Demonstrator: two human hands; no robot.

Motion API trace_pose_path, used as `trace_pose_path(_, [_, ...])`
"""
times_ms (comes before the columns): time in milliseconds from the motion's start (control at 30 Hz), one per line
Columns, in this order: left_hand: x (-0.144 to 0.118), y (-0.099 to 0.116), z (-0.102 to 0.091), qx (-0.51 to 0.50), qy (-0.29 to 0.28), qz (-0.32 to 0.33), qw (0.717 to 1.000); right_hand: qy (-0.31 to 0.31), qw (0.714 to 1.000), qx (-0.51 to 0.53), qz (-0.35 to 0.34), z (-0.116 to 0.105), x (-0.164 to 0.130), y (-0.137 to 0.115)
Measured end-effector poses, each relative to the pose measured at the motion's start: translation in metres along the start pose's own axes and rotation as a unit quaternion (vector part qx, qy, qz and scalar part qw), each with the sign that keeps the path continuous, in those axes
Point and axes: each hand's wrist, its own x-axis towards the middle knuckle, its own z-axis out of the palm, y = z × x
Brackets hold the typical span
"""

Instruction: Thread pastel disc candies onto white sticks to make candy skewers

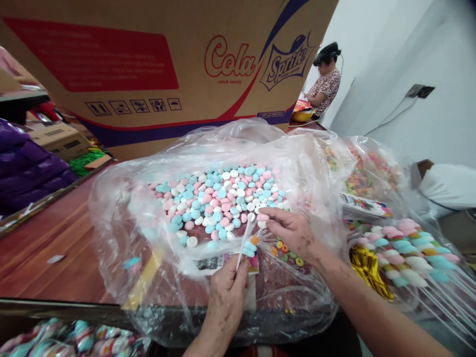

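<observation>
Wooden table [55, 238], plastic bag [122, 208] of pastel candies [219, 198] mid-table. Our left hand [226, 292] pinches white stick [243, 245] at near edge; our right hand [293, 230] pinches pink candy [263, 216] over stick tip.

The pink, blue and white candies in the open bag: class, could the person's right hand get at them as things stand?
Probably yes. The right hand already rests at the edge of the candies, and the plastic bag lies open on top with nothing across them.

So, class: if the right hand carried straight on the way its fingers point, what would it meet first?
The right hand points left, into the bag. It would likely first meet the pink candy at its fingertips, then the candy heap; depth is unclear.
</observation>
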Motion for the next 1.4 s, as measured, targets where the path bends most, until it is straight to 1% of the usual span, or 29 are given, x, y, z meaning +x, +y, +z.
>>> trace_pose_path(67, [0.000,0.000,0.000,0.005,0.003,-0.002,1.000,0.009,1.000,-0.010,-0.010,0.002,-0.001,0.002])
trace_pose_path(100, [0.000,0.000,0.000,0.007,0.004,-0.004,1.000,0.015,1.000,0.010,-0.005,0.004,-0.001,0.002])
trace_pose_path(167, [0.000,0.000,0.000,0.011,0.005,-0.007,1.000,0.030,0.995,0.094,0.019,0.007,0.001,0.002])
trace_pose_path(233, [0.000,0.001,0.001,0.014,0.003,-0.007,1.000,0.047,0.976,0.204,0.056,0.011,0.003,0.000])
trace_pose_path(300, [0.001,0.002,0.001,0.014,-0.001,-0.003,1.000,0.069,0.947,0.298,0.095,0.014,0.004,-0.004])
trace_pose_path(367, [0.001,0.002,0.002,0.011,-0.001,0.001,1.000,0.088,0.921,0.359,0.125,0.016,0.005,-0.007])
trace_pose_path(467, [0.000,0.002,0.002,0.017,0.004,0.009,1.000,0.098,0.899,0.402,0.145,0.016,0.006,-0.008])
trace_pose_path(600, [0.001,0.000,0.001,0.029,0.004,0.010,1.000,0.108,0.888,0.421,0.150,0.017,0.004,-0.006])
trace_pose_path(767, [0.002,0.002,0.001,0.030,0.006,0.011,0.999,0.107,0.888,0.423,0.148,0.017,0.001,-0.010])
trace_pose_path(867, [0.002,0.002,0.001,0.031,0.013,0.014,0.999,0.106,0.890,0.418,0.148,0.017,0.000,-0.012])
trace_pose_path(1067, [0.003,-0.002,0.001,0.039,-0.007,0.012,0.999,0.116,0.900,0.396,0.143,0.022,-0.005,-0.013])
trace_pose_path(1167, [0.004,-0.003,0.001,0.043,-0.007,0.017,0.999,0.123,0.905,0.384,0.139,0.024,-0.006,-0.011])
trace_pose_path(1333, [0.004,-0.003,0.001,0.044,-0.007,0.015,0.999,0.128,0.905,0.381,0.141,0.026,-0.007,-0.007])
trace_pose_path(1400, [0.004,-0.002,0.001,0.040,-0.008,0.010,0.999,0.123,0.914,0.364,0.134,0.026,-0.008,-0.004])
